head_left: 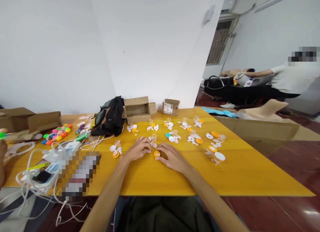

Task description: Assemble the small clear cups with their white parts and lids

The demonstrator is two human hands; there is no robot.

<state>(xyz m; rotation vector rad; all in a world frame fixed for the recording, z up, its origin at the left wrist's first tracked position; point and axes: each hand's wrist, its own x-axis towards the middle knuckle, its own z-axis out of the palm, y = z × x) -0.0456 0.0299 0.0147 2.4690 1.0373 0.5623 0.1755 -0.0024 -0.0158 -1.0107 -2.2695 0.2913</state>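
Both of my hands rest on a yellow table [245, 172]. My left hand [137, 149] lies palm down with its fingers stretched toward small white perforated discs [153, 144]. My right hand [172, 157] is curled around a small orange cap [157, 154], thumb and fingers touching it. A small clear cup [154, 137] stands just beyond the hands. Groups of orange caps, white discs and clear cups [193, 138] are spread across the table behind them.
Two capped clear jars [215, 155] lie to the right. Open cardboard boxes [137, 109] and a black garment [112, 117] sit at the back. Cables, devices and colourful balls [56, 134] crowd the left end. Another person [287, 78] sits at far right.
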